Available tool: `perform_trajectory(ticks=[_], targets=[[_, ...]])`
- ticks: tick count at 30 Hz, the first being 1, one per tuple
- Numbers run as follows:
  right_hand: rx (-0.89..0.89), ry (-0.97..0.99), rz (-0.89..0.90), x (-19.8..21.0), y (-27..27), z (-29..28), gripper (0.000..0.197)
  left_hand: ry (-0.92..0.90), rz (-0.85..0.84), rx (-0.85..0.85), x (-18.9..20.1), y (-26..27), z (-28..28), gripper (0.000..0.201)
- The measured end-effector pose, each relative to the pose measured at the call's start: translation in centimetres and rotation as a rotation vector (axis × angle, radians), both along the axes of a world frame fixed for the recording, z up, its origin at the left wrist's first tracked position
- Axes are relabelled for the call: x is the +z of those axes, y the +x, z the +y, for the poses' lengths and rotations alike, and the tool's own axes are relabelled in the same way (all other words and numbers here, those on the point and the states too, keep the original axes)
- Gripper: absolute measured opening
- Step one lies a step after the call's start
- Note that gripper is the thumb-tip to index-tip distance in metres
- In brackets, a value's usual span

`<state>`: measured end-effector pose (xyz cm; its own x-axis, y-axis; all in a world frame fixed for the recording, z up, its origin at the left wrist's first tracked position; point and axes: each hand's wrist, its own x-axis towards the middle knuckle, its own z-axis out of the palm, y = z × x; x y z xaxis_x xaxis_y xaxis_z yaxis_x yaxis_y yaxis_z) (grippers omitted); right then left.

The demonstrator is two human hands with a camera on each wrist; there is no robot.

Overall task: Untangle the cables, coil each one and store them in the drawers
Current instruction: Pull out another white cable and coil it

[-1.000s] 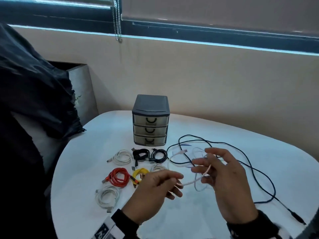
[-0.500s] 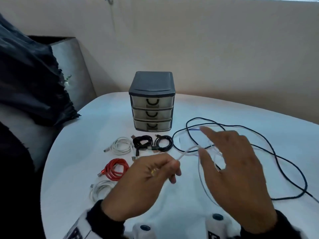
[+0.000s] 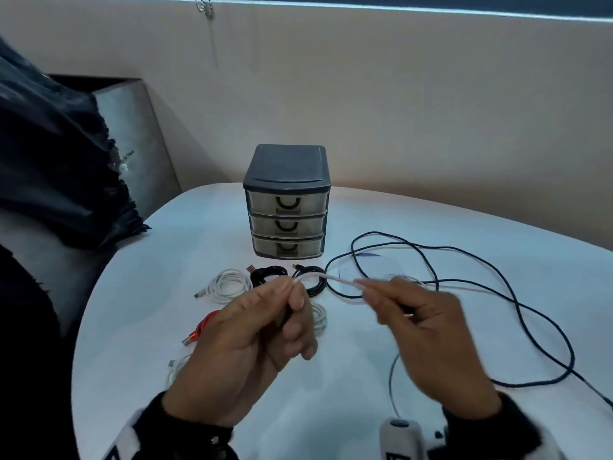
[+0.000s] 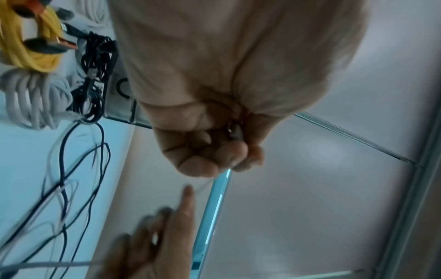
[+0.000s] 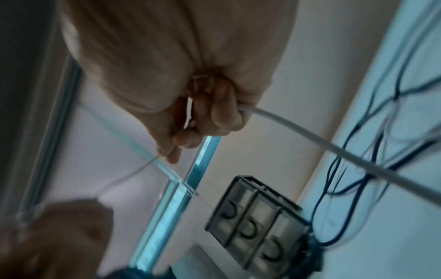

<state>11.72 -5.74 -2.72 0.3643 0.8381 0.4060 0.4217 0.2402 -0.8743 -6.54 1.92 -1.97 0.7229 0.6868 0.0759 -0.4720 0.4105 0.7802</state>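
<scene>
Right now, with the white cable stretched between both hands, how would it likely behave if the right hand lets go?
The white cable would probably flop down: it is thin and already curves between the left hand and right hand. Probably light. Its trailing length crosses the long dark cable, so it may snag.

We find the drawer unit (image 3: 287, 200) fenced in front by a row of coils — a white coil (image 3: 229, 284) and two black coils (image 3: 267, 273) lying just before its lowest drawer. To its right the long dark cable (image 3: 464, 287) sprawls in loose loops over the table (image 3: 381, 214), and both our hands (image 3: 252, 343) hover above the near middle. Left of the unit and behind it the tabletop lies bare — open passage.
</scene>
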Motion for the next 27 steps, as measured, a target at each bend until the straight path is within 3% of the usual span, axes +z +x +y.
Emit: perform_trajectory(ticks=[2, 5, 8, 11, 14, 19, 24, 27], targets=[[0.065, -0.125, -0.193, -1.7, -1.2, 0.2, 0.019, -0.025, -0.067, 0.084, 0.1, 0.6, -0.1, 0.023], [0.269, -0.268, -0.446, -3.0, -3.9, -0.4, 0.035, -0.046, -0.04, 0.269, -0.1, 1.0, 0.4, 0.037], [0.361, -0.324, -0.53, -1.8, -4.8, -1.3, 0.051, 0.135, 0.189, 0.427, -0.9, 0.7, 1.2, 0.037], [0.316, -0.25, -0.571, -0.4, -4.0, -2.2, 0.041, 0.336, 0.404, 0.476, -1.8, 0.7, 0.8, 0.035], [0.234, -0.193, -0.636, 0.6, -3.5, -2.8, 0.027, 0.413, 0.445, 0.38, -1.8, 1.0, 0.2, 0.032], [0.141, -0.073, -0.498, 2.2, -2.0, -2.7, 0.012, 0.604, 0.512, 0.17, -1.7, 1.5, -1.3, 0.03], [-0.004, 0.023, -0.164, 1.7, -0.4, -1.7, 0.008, 0.368, 0.316, 0.015, -2.0, 1.8, -2.2, 0.033], [0.037, -0.035, -0.154, 0.1, -0.7, -0.3, 0.011, 0.256, 0.244, 0.057, -1.7, 1.5, -2.0, 0.034]])
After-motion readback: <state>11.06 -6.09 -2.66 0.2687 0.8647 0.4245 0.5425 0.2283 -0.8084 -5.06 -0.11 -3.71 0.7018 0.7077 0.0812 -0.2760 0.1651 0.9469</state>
